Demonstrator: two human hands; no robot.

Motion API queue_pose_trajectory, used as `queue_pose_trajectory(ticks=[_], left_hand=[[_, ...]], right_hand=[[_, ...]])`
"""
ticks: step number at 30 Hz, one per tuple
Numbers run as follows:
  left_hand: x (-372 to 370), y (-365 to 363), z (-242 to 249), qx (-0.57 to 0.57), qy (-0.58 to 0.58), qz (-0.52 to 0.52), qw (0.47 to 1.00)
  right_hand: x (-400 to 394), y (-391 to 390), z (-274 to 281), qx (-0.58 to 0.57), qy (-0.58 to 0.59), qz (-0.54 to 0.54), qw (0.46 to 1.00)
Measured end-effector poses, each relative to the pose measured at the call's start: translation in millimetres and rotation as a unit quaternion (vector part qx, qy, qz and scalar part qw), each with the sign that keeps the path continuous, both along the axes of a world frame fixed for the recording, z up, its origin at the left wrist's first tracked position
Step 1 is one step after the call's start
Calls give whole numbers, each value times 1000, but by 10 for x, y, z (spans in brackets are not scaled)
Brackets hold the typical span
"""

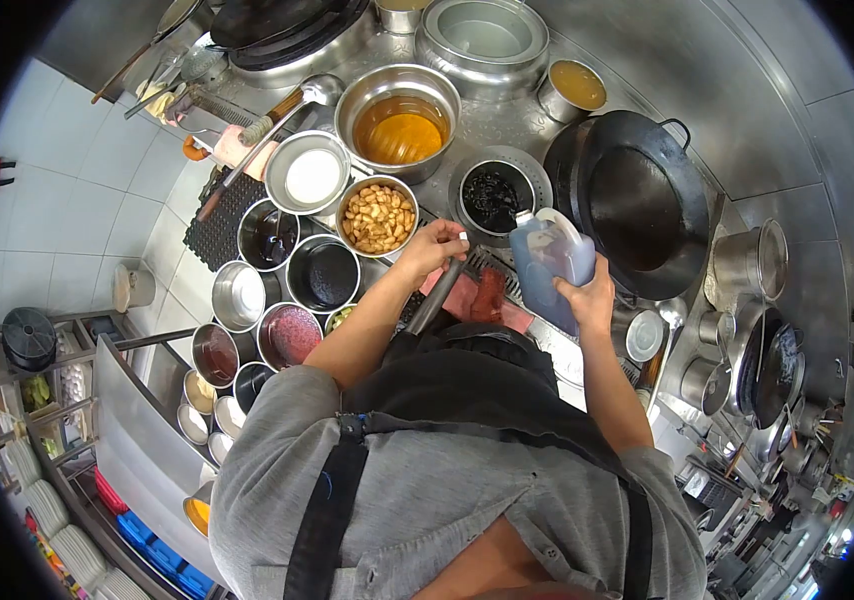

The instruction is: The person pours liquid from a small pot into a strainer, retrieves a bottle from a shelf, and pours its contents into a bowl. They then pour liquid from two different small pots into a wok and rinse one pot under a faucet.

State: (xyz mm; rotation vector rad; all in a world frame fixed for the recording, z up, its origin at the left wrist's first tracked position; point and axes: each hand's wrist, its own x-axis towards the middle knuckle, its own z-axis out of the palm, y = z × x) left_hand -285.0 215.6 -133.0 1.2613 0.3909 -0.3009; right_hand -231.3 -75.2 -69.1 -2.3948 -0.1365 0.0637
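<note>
My left hand (434, 248) is closed around the top of a dark long-handled utensil (437, 295), whose lower end disappears behind my chest. In my right hand (587, 297) is a translucent plastic jug (547, 265) of dark liquid, tilted so its white spout points toward a round metal bowl of black sauce (493, 195). The jug's spout sits just at that bowl's near rim. Both hands hover over the steel counter between the seasoning bowls and a black wok (637, 200).
Several metal bowls crowd the left: pale nuts (377, 218), white powder (312, 175), dark liquids (322, 272), and a red one (289, 335). An orange-liquid pot (402, 125) stands behind. Pots and another wok (772, 365) are on the right, and a ladle (277, 120) lies at the back left.
</note>
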Motion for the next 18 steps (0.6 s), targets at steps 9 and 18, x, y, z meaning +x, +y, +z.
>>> queue_pose_trajectory(ticks=[9,18], left_hand=[[2,-44,5,10,-6,-2,1000],[21,-66,87,15,-6,-13,1000]], right_hand=[[-36,-12,46,30,-22,-12,999],[-33,7,104,40,-31,-9,999]])
